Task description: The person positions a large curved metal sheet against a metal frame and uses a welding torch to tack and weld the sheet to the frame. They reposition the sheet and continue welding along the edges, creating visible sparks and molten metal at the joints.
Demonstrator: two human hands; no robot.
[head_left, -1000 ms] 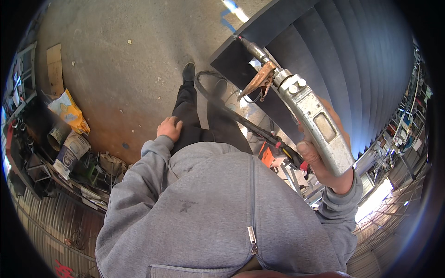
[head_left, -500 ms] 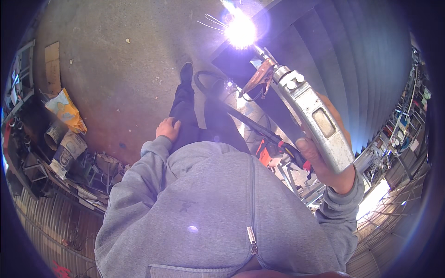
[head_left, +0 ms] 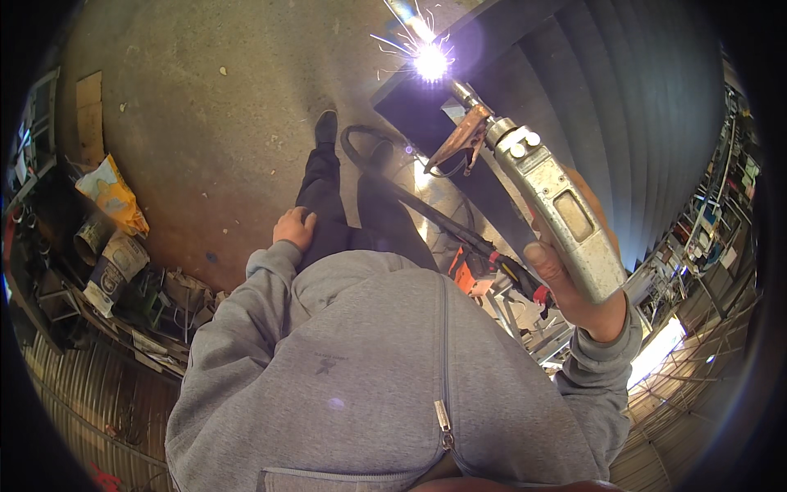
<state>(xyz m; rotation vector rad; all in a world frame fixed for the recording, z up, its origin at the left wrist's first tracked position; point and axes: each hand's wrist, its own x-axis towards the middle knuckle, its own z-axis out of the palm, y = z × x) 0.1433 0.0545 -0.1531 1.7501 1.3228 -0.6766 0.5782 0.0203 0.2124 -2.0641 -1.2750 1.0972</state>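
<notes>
In my right hand [head_left: 566, 287] is a silver handheld laser welding gun [head_left: 537, 176], with my fingers and thumb wrapped round its body. The gun points up and slightly left. A reddish-brown metal bracket [head_left: 463, 139] juts from its side near the nozzle [head_left: 466, 94]. At the tip burns a bright white-violet spark [head_left: 430, 61], throwing thin sparks by the edge of a dark metal frame [head_left: 492, 33]; the glare hides the point of contact. My left hand [head_left: 295, 228] rests on my left thigh, fingers stretched out, with no tool in it.
Dark slatted metal panels [head_left: 590, 98] fill the upper right. A thick black hose [head_left: 434, 213] runs past my legs. To the left are a yellow-and-white bag [head_left: 113, 197], a cardboard strip [head_left: 90, 115] and cluttered stock. More clutter [head_left: 697, 238] lines the far right.
The glare at the tip has shrunk and its sparks now spread more widely. The gun's nozzle shows more clearly. My hands have hardly moved.
</notes>
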